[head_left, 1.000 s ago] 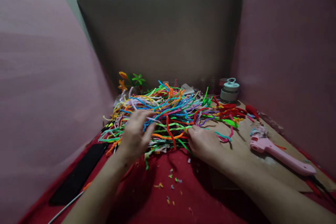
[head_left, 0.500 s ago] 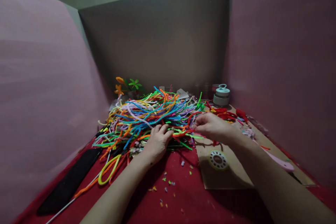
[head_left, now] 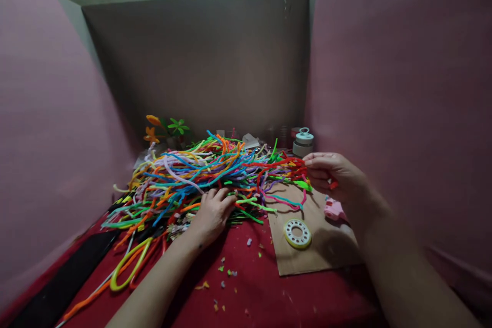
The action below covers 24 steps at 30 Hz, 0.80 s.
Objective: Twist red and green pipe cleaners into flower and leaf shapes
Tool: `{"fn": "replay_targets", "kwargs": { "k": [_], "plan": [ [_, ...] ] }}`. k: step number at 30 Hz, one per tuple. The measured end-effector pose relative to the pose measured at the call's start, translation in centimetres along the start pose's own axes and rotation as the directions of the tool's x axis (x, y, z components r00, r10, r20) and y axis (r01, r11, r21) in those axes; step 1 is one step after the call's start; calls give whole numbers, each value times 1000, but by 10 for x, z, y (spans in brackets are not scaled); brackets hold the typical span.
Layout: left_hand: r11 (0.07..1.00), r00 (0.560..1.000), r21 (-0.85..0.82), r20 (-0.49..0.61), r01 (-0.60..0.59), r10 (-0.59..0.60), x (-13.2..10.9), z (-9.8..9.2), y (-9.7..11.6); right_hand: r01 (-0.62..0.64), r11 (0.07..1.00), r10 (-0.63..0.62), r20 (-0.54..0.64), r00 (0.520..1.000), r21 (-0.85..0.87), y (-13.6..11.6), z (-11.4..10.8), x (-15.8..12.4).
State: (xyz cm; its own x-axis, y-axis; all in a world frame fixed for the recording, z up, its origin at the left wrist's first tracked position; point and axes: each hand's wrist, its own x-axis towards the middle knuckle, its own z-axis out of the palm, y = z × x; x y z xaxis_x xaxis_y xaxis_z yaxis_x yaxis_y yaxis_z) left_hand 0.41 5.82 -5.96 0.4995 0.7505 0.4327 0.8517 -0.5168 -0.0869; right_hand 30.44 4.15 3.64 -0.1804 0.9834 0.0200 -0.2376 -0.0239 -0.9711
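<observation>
A large tangled pile of colourful pipe cleaners (head_left: 200, 169) covers the middle of the table. My left hand (head_left: 216, 212) lies on its front edge, palm down, fingers apart and slightly bent, with the fingertips partly hidden among the strands. To the right, above a cardboard sheet (head_left: 280, 259), my right hand (head_left: 330, 171) pinches a red pipe cleaner (head_left: 282, 161) that stretches back into the pile. A small red bit shows below its curled fingers. Pink and blue pipe cleaners (head_left: 286, 201) loop out over the cardboard beneath it.
A yellow-rimmed tape roll (head_left: 297, 234) lies on the cardboard, with a pink tool (head_left: 333, 209) near my right forearm. Behind stand a lidded jar (head_left: 303, 141) and pipe-cleaner flowers (head_left: 151, 136). Coloured scraps dot the red cloth (head_left: 265, 292). Pink panels (head_left: 400, 87) enclose both sides.
My right hand has moved up and to the right, drawing the red pipe cleaner out from the pile. My left hand stays on the pile's front edge. The view has turned slightly right.
</observation>
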Motion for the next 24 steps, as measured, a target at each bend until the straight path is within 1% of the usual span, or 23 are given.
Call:
{"fn": "replay_targets", "kwargs": {
  "k": [1, 3, 4, 5, 6, 7, 8, 9, 10, 11, 13, 16, 20, 24],
  "plan": [
    [1000, 1000, -5, -20, -14, 14, -1, 0, 0, 17, 998, -19, -37, 999, -63, 2, -3, 2],
    [999, 998, -12, -54, -39, 39, -3, -1, -1, 45, 960, -90, -151, 984, -277, 4, -13, 6],
    [999, 997, -11, -66, -46, 45, -4, 0, -1, 41, 907, -143, -215, 966, -420, 3, -19, 8],
    [999, 996, -7, -69, -49, 48, -4, 0, -1, 23, 824, -209, -266, 941, -566, 2, -25, 11],
    [999, 997, -2, -66, -49, 49, -5, 0, -2, -23, 699, -284, -307, 908, -714, 0, -30, 14],
    [999, 997, 4, -59, -49, 49, -5, 1, -2, -103, 533, -348, -328, 878, -840, -2, -36, 18],
    [999, 997, 10, -52, -48, 48, -4, 1, -3, -205, 350, -385, -340, 858, -914, -4, -40, 23],
    [999, 998, 16, -48, -46, 47, -4, 2, -3, -305, 185, -378, -354, 856, -934, -5, -43, 28],
    [999, 998, 24, -45, -44, 45, -4, 3, -3, -377, 60, -339, -374, 863, -924, -5, -45, 33],
    [999, 998, 31, -45, -43, 44, -3, 3, -3, -399, -22, -284, -377, 882, -917, -5, -47, 38],
    [998, 998, 43, -50, -39, 41, -3, 4, -3, -399, -58, -241, -375, 895, -915, -2, -49, 48],
    [998, 997, 52, -61, -42, 45, -4, 4, -3, -385, -58, -211, -366, 907, -921, 5, -52, 56],
    [997, 996, 53, -69, -60, 63, -5, 3, -3, -390, -62, -189, -372, 908, -919, 10, -58, 56],
    [996, 993, 51, -91, -67, 71, -5, 4, -3, -389, -67, -204, -369, 907, -919, 11, -60, 53]
  ]
}}
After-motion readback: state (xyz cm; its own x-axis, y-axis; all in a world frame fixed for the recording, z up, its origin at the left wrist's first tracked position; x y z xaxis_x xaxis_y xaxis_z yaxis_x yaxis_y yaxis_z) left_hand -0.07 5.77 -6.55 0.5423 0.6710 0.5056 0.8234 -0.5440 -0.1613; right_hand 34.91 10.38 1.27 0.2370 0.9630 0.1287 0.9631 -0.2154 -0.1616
